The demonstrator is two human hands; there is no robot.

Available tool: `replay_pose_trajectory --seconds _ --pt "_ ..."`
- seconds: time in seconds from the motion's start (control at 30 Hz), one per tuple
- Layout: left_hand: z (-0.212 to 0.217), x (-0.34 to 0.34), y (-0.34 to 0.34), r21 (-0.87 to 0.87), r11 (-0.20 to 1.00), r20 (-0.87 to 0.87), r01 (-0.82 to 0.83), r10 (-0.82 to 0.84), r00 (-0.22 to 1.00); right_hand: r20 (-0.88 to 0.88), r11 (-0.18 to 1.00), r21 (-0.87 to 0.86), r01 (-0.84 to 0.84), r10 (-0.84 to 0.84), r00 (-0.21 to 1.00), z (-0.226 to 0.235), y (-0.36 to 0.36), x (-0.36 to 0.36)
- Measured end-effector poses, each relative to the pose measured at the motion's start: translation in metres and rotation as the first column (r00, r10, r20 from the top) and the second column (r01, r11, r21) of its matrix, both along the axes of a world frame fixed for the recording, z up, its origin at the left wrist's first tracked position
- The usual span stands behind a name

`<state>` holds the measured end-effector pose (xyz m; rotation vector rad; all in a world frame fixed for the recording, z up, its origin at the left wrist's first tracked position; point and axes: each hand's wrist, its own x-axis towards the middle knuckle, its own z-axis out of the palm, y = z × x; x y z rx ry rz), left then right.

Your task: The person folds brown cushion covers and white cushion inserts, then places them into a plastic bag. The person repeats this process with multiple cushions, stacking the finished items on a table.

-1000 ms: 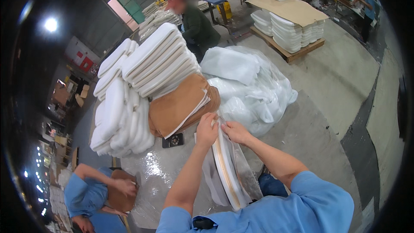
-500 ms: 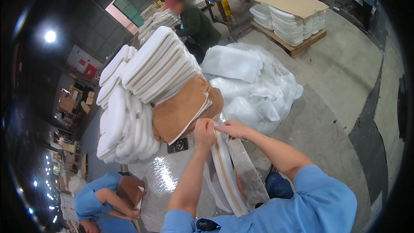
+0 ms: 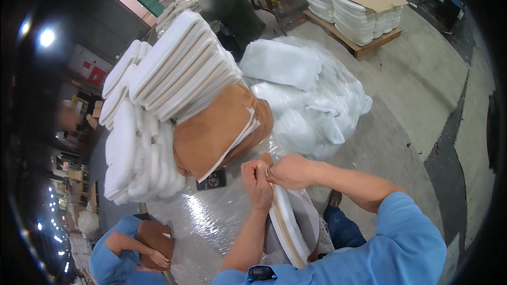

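Observation:
A long white foam pad with a tan layer along its edge stands on end against my front. Thin light grey cloth hangs loosely along its side. My left hand is closed at the top end of the pad. Right beside it, my right hand pinches the same end, and the two hands touch. A bit of brown cloth pokes up just beyond my fingers. What exactly lies between the fingertips is hidden. Ahead of my hands lies a stack of brown covers with white edges.
Tall stacks of folded white pads fill the table's far left. A plastic-wrapped white bundle lies beyond the table. A small black device rests on the plastic-covered tabletop. One co-worker handles a brown piece at lower left; another person stands farther back.
Both hands have shifted slightly right and nearer, still together at the pad's end. Brown cloth now shows above them. The grey cloth bulges out more. The view has tilted down.

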<state>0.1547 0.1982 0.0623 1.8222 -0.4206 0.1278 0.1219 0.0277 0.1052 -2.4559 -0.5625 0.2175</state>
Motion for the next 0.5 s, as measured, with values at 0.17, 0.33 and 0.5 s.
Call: replay_pose_trajectory --seconds 0.17,0.33,0.5 --pt "-0.008 -0.005 -0.004 -0.079 0.997 0.032 0.024 -0.021 0.999 -0.049 0.999 -0.030 -0.023 0.022 0.999 0.003 -0.003 -0.003" --pt "-0.006 -0.010 -0.002 -0.082 0.996 -0.007 0.032 -0.033 0.999 -0.026 0.999 -0.007 0.033 -0.033 0.999 -0.006 0.005 -0.015" --pt "-0.002 -0.007 0.010 -0.151 0.988 -0.035 -0.020 0.015 0.999 -0.212 0.976 0.202 0.082 -0.038 0.976 -0.013 0.008 0.000"
